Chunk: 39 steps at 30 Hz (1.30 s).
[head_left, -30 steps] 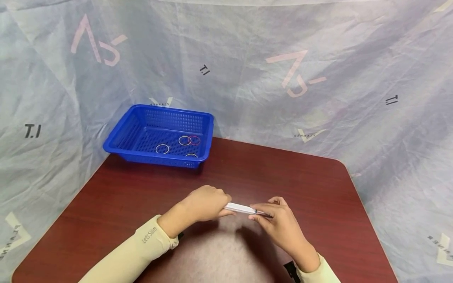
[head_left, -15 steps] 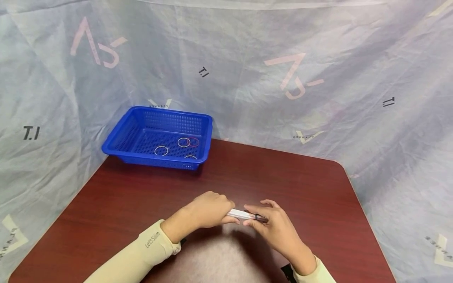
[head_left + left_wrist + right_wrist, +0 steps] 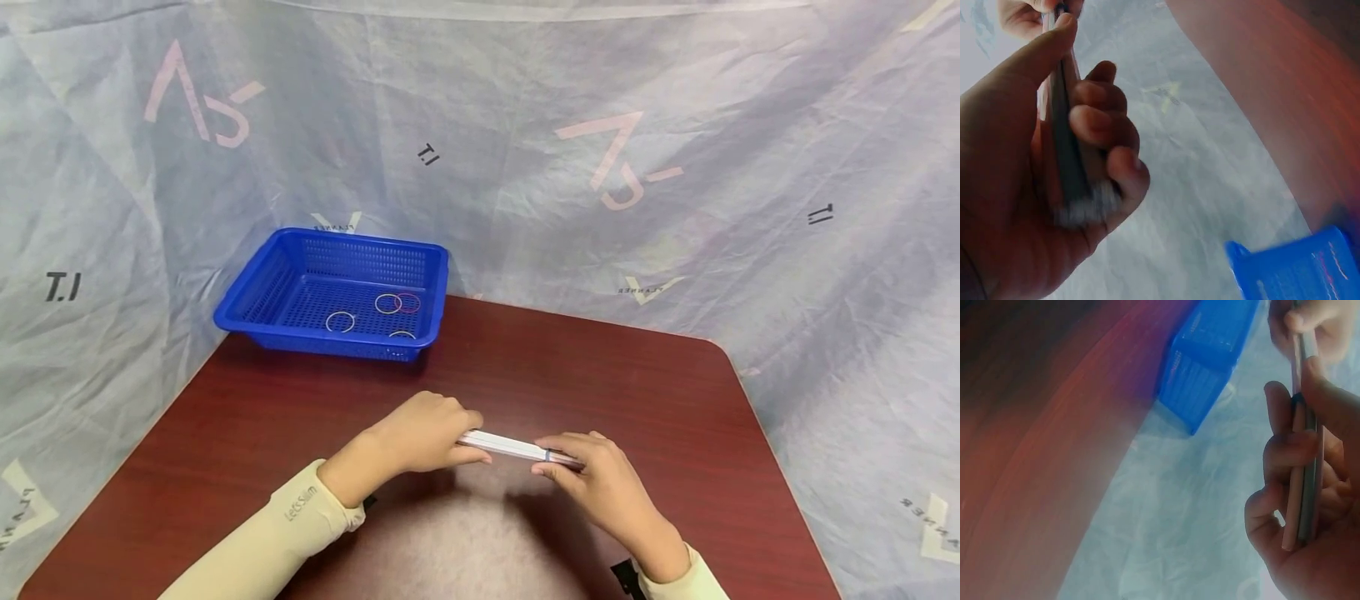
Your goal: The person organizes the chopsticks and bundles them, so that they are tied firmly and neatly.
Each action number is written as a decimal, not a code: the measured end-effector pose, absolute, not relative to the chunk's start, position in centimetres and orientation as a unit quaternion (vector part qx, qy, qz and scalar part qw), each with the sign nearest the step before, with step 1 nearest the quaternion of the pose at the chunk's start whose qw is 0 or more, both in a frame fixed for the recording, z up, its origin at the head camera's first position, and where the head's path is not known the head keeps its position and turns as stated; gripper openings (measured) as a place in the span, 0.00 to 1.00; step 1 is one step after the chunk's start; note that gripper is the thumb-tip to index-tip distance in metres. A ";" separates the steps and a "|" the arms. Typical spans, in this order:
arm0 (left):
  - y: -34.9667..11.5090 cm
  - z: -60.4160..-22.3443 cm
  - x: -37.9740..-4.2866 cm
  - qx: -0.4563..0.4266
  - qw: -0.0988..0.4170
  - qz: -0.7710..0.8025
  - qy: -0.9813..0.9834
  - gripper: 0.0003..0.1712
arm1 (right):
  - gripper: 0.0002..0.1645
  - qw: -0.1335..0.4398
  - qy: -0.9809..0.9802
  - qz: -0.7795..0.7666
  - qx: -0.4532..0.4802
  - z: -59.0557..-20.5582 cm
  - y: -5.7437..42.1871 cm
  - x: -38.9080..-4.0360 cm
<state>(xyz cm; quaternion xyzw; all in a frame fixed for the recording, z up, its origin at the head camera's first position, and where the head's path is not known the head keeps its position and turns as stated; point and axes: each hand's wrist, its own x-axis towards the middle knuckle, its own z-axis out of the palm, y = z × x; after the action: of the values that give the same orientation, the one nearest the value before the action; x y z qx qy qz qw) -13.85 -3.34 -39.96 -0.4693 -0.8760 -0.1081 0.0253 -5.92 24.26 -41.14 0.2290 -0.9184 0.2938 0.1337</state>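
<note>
In the head view a bundle of slender white sticks (image 3: pixel 504 444) is held level above the table between both hands. My left hand (image 3: pixel 420 432) grips its left end, thumb along the near side. On the other end my right hand (image 3: pixel 609 482) has its fingers and thumb curled round it, beside a thin dark blue band (image 3: pixel 548 456) that circles the sticks. The left wrist view shows the bundle's blurred end (image 3: pixel 1088 203) inside the left palm. Several rods (image 3: pixel 1302 481) lie side by side across the right hand's fingers in the right wrist view.
A blue plastic basket (image 3: pixel 322 335) stands at the back left of the dark red table (image 3: pixel 600 367). Several thin rings lie in it, among them a yellow ring (image 3: pixel 340 312) and a red ring (image 3: pixel 420 303). A grey printed cloth (image 3: pixel 510 183) hangs behind.
The hands drew closer together along the sticks half a second ago and are now farther apart. More of the white length shows between them. The basket has not moved.
</note>
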 end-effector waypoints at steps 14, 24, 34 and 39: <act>-5.0 -40.0 -13.4 -0.465 0.061 -0.104 -0.877 0.27 | 0.07 0.092 -0.908 0.292 0.285 -40.3 25.6 -6.6; -4.6 -39.3 -13.0 -0.458 0.098 -0.080 -0.880 0.28 | 0.09 0.118 -0.907 0.254 0.313 -39.9 24.4 -6.9; -4.5 -39.2 -12.8 -0.465 0.105 -0.082 -0.875 0.28 | 0.12 0.103 -0.901 0.256 0.335 -39.5 23.5 -7.0; -4.0 -39.6 -12.7 -0.477 0.088 -0.092 -0.870 0.28 | 0.07 0.094 -0.904 0.254 0.331 -40.0 23.0 -6.7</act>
<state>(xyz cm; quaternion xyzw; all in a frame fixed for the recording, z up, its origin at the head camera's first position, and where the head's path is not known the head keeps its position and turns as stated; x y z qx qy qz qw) -12.70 -3.99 -39.58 -0.4765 -0.8699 -0.0916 0.0880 -6.65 22.96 -40.04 0.3312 -0.9039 0.2539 0.0945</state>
